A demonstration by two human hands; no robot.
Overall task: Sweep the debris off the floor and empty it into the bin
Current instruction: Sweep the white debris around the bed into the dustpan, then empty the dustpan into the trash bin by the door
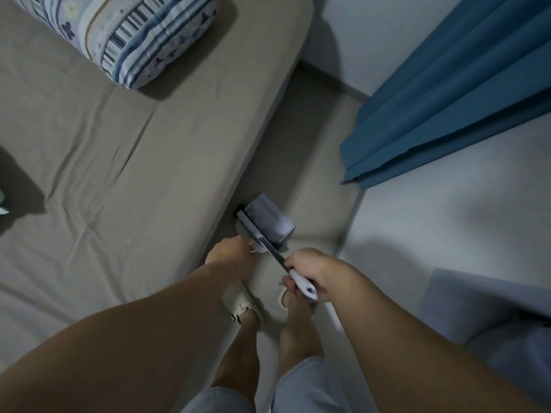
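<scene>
A big bed [125,150] with a tan sheet fills the left side, and a striped pillow [131,34] lies on top of it. The left hand [231,251] reaches down beside the bed edge, fingers curled on the near end of a grey dustpan [265,220]. The dustpan sits low over the narrow strip of floor [310,180] between the bed and the wall. The right hand [313,272] is closed tight around a white brush handle [301,283]. Below, 2 feet wear pale sandals [241,302]. A blue curtain [447,93] hangs on the right.
</scene>
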